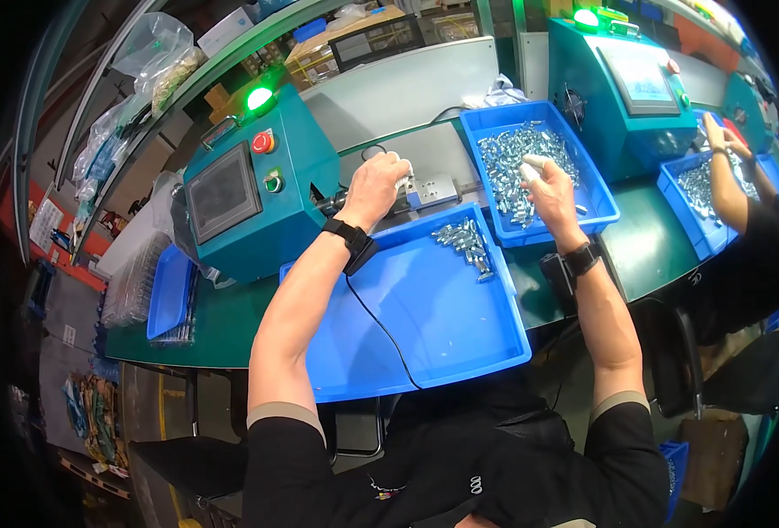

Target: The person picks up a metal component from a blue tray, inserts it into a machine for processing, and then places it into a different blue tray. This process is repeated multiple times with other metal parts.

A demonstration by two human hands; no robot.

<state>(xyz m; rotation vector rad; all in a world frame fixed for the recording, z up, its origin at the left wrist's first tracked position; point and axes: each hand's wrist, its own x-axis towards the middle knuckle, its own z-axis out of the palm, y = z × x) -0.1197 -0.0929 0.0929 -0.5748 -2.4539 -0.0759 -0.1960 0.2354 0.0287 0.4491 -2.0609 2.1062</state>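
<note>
My left hand (375, 191) is closed at the metal fixture (433, 190) beside the teal machine. Its fingers curl down past the fixture's left end, and what they grip is hidden. Over the far blue tray (602, 214), my right hand (551, 201) has thumb and forefinger drawn together, with white covers on the fingertips. Whatever is between them is too small to make out. Many small shiny metal parts (511, 167) fill that tray. A smaller pile of similar parts (465, 243) lies in the far right corner of the near blue tray (389, 326).
At left stands the teal machine (271, 189) with a screen, red button and green lamp. Another teal machine (614, 97) is at right, near a co-worker's arm (726, 180) over another blue tray (668, 187). A cable (374, 315) crosses the near tray from my left wrist.
</note>
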